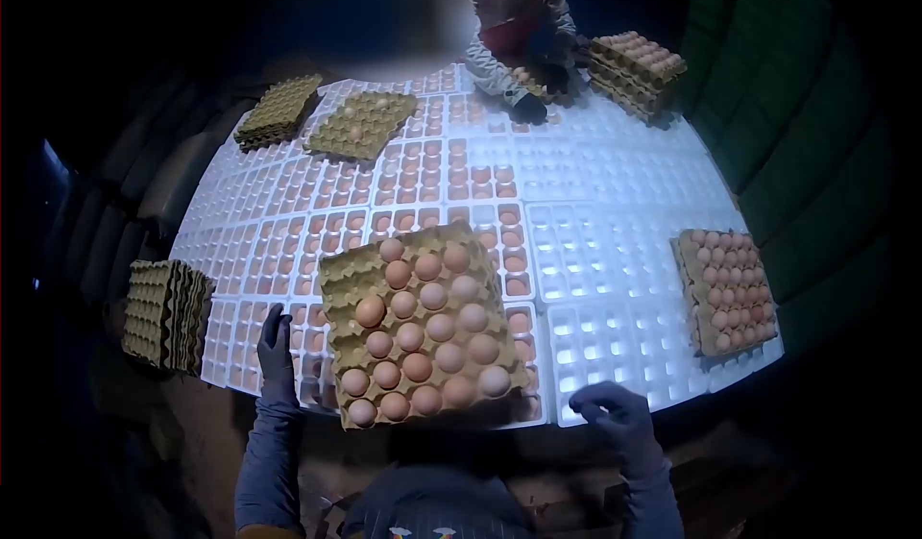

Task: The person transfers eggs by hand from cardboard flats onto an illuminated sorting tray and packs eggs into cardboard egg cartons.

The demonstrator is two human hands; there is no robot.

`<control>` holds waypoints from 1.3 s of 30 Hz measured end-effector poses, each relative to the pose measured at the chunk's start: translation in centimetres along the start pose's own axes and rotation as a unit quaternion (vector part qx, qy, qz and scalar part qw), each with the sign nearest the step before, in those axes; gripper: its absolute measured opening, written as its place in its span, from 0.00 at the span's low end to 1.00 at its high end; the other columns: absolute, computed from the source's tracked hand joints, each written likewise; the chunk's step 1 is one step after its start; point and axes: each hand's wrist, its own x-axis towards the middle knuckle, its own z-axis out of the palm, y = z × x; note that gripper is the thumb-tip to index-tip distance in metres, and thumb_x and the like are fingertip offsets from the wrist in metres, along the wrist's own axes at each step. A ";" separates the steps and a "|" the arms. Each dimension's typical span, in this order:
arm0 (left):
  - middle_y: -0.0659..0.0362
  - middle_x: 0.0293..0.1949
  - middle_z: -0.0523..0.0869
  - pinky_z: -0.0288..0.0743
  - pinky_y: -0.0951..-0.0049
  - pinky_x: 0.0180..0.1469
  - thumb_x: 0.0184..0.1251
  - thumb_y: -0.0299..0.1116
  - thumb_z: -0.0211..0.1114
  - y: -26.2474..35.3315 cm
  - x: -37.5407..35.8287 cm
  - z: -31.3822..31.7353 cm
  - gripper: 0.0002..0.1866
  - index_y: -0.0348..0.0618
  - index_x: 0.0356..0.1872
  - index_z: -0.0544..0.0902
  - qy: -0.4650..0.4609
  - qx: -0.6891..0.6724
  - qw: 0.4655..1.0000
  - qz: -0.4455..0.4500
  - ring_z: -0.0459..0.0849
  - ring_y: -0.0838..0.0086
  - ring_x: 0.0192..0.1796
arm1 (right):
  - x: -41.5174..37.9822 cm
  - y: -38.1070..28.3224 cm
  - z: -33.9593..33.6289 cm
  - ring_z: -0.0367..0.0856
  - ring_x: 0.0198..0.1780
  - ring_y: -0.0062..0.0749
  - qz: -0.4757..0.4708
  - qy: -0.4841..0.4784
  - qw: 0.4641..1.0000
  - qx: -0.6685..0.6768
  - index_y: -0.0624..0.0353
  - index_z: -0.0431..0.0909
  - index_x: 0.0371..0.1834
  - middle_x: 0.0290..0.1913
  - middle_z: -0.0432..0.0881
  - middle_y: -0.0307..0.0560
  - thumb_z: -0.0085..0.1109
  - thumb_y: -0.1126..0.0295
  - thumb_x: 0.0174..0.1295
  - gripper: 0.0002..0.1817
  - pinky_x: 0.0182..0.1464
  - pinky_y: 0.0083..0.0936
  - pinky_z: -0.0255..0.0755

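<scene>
A cardboard egg tray (338,272) holding several brown eggs lies on the lit white candling table (595,241) right in front of me. My left hand (276,349), in a dark glove, rests flat on the table just left of this tray, fingers extended, holding nothing. My right hand (615,409), also gloved, sits at the table's near edge to the right of the tray, fingers curled and apart from it, with nothing visible in it.
White plastic grids with eggs cover the glowing table. A stack of empty cardboard trays (168,313) stands at left, two more stacks (279,109) (363,124) at far left. A filled tray (727,289) lies right. Another person (509,30) works across by a stack of filled trays (636,66).
</scene>
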 end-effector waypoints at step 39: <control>0.51 0.42 0.86 0.82 0.63 0.49 0.68 0.39 0.71 12.0 2.7 8.1 0.19 0.42 0.56 0.82 -0.280 0.405 0.856 0.158 0.87 0.57 0.46 | 29.7 -6.4 20.0 0.79 0.59 0.48 -0.265 -0.266 0.665 -0.646 0.59 0.80 0.47 0.68 0.70 0.50 0.68 0.55 0.61 0.20 0.55 0.42 0.77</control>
